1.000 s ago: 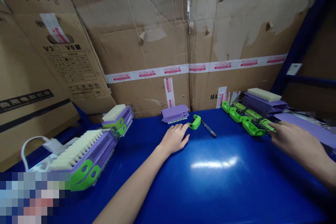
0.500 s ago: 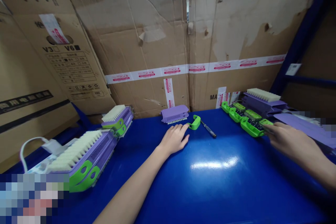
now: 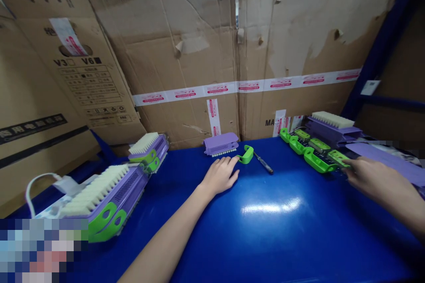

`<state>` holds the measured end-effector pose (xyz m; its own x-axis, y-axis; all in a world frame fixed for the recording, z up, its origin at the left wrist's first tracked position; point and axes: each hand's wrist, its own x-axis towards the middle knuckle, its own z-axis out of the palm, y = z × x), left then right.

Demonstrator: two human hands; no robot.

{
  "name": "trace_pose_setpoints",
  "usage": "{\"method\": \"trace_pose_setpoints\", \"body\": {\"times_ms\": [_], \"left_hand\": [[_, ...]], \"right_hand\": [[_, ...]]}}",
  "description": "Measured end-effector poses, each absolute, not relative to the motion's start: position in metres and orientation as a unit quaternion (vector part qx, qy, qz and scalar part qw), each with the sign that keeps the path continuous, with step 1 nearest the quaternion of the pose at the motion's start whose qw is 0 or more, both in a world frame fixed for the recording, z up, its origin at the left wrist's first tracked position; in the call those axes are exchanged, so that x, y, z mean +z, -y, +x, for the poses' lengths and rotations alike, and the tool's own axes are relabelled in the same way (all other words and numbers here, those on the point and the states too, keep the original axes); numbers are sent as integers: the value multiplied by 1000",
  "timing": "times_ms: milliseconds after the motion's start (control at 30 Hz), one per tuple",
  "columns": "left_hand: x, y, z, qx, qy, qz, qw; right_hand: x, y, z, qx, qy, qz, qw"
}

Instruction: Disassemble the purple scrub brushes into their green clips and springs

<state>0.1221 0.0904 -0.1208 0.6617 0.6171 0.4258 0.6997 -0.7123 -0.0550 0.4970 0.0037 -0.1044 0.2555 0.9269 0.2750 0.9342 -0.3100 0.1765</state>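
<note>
My left hand (image 3: 221, 174) rests on the blue table, fingers stretched out and thumb apart. Its index fingertip is at a green curved handle piece (image 3: 247, 154), apparently touching it. Just behind lies a purple brush body (image 3: 221, 143), bristles down. A thin screwdriver-like tool (image 3: 264, 163) lies to the right of the green piece. On the right, my right hand (image 3: 372, 174) is closed, fingertips at the end of a light green plate (image 3: 338, 158). What it grips is hidden. Several green handle parts (image 3: 318, 161) stand in a row beside that plate.
Purple brushes with cream bristles (image 3: 96, 192) are stacked at left, beside a white cable (image 3: 29, 190). Another brush (image 3: 335, 128) and a flat purple part (image 3: 385, 159) lie at right. Cardboard (image 3: 186, 53) walls the back; a blue post (image 3: 375, 48) rises at right.
My right hand has moved slightly to the right, and more of the light green plate shows. My left hand has stayed in place.
</note>
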Motion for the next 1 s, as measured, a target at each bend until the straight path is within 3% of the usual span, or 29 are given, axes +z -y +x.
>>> {"method": "trace_pose_setpoints", "body": {"times_ms": [700,1000], "left_hand": [[-121,-90,122,-192,367,-905,100],[-121,-91,122,-193,367,-905,99]], "right_hand": [[-106,-5,486,-168,582,-792,-76],[-98,-1,479,-165,562,-810,-27]]}}
